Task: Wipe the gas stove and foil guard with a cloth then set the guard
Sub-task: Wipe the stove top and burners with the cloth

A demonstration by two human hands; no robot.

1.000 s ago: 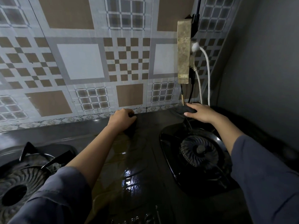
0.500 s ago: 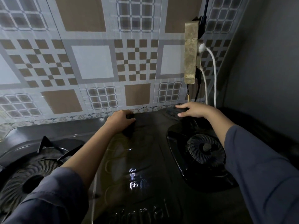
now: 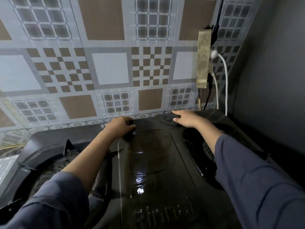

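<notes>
- On the gas stove (image 3: 148, 162) centre panel, nearest: wet sheen; wipe dry in overlapping passes toward the rear.
- Farther back, left hand (image 3: 119, 128): fingers curled over something dark; cannot tell what.
- At the rear edge, right hand (image 3: 186, 119): fingers straight, pressing the cloth (image 3: 163, 118) flat; keep clear of the cables (image 3: 227, 90).

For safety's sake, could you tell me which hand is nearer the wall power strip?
Right. The right hand sits below the power strip; the left hand is farther left.
</notes>
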